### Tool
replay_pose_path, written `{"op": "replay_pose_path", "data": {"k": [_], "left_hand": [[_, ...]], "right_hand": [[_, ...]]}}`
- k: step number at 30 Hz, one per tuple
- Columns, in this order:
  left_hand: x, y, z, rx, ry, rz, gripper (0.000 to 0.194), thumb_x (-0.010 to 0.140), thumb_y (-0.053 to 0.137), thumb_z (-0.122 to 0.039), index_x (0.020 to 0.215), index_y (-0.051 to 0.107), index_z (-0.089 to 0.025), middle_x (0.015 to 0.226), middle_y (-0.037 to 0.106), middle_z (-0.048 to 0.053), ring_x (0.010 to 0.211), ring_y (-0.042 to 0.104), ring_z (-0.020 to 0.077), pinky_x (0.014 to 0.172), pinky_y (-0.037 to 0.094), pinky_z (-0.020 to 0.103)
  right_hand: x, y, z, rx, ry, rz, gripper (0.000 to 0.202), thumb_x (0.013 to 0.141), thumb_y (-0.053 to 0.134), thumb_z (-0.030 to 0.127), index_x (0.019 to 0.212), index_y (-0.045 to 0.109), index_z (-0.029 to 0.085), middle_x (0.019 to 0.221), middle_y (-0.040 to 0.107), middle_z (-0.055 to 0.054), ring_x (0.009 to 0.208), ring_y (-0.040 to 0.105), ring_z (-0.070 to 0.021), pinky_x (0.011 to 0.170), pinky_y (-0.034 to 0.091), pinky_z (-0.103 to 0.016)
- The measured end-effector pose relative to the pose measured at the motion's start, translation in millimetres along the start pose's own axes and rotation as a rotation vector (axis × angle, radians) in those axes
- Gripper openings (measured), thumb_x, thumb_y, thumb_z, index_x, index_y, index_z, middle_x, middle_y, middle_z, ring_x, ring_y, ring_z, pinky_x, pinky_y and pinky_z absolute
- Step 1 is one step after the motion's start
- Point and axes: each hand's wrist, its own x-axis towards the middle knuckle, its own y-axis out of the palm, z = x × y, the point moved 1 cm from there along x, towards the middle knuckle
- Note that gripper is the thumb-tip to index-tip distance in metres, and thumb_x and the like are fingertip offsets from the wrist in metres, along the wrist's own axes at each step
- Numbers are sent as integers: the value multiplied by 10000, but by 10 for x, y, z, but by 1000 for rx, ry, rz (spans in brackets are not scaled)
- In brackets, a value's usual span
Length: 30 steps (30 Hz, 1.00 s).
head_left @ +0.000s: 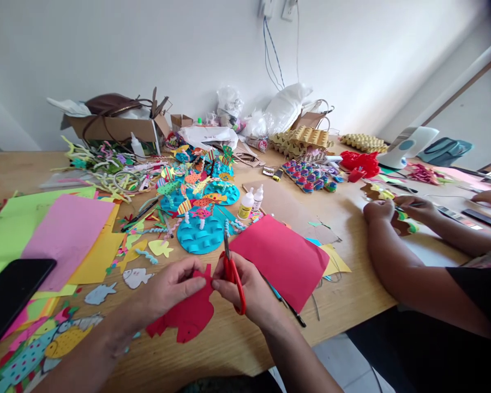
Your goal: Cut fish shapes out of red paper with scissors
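Note:
My left hand (180,289) pinches a red paper cutout (188,314) with a curved, fish-like outline, above the table's front edge. In my right hand (247,286) is a pair of scissors (233,275) with red handles, its blades pointing up and away from me. The right thumb and fingertips also touch the cutout's upper edge. A sheet of red paper (282,259) lies just beyond my right hand. Left of my left hand lie a white paper fish (137,278) and a grey-blue paper fish (100,293).
Blue round bases (200,236) bearing colourful paper fish stand mid-table, beside glue bottles (246,203). Coloured paper sheets (67,234) and a phone (16,300) lie left. At right, a co-worker's hands (396,210) hold a painted piece. Boxes (110,129) and egg cartons (303,140) line the wall.

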Motion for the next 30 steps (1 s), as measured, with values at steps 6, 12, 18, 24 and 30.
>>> {"op": "replay_pose_path", "data": {"k": [6, 12, 18, 24, 30], "left_hand": [[-152, 145, 89, -575, 45, -269, 298, 808, 565, -463, 937, 673, -217, 792, 659, 19, 716, 574, 168, 671, 461, 271], [-170, 308, 249, -476, 203, -330, 380, 694, 653, -539, 832, 691, -188, 712, 665, 32, 689, 560, 195, 668, 459, 302], [-142, 275, 319, -378, 203, -543, 229, 744, 652, -411, 711, 652, -184, 651, 612, -2, 673, 541, 183, 670, 442, 292], [-242, 11, 65, -513, 132, -360, 323, 799, 540, -489, 812, 659, -189, 739, 639, 4, 684, 551, 160, 650, 458, 257], [-209, -120, 53, -141, -142, -187, 305, 672, 687, -457, 761, 637, -170, 615, 627, -16, 539, 546, 133, 492, 392, 217]], "right_hand": [[44, 111, -98, 164, -128, -304, 222, 666, 689, 288, 722, 502, 183, 609, 504, 52, 522, 419, -89, 497, 339, -204], [112, 250, -223, 242, -198, -475, 200, 684, 686, 291, 738, 525, 186, 651, 557, 34, 525, 463, -91, 502, 380, -204], [135, 379, -271, 249, -186, -416, 212, 699, 671, 333, 736, 519, 189, 623, 548, 32, 523, 483, -109, 504, 394, -221], [126, 302, -199, 173, -83, -281, 260, 644, 712, 332, 722, 508, 191, 626, 506, 39, 533, 427, -100, 503, 356, -215], [152, 308, -67, 92, -38, -67, 301, 610, 740, 327, 680, 481, 190, 601, 481, 47, 530, 395, -95, 492, 320, -209]]}}
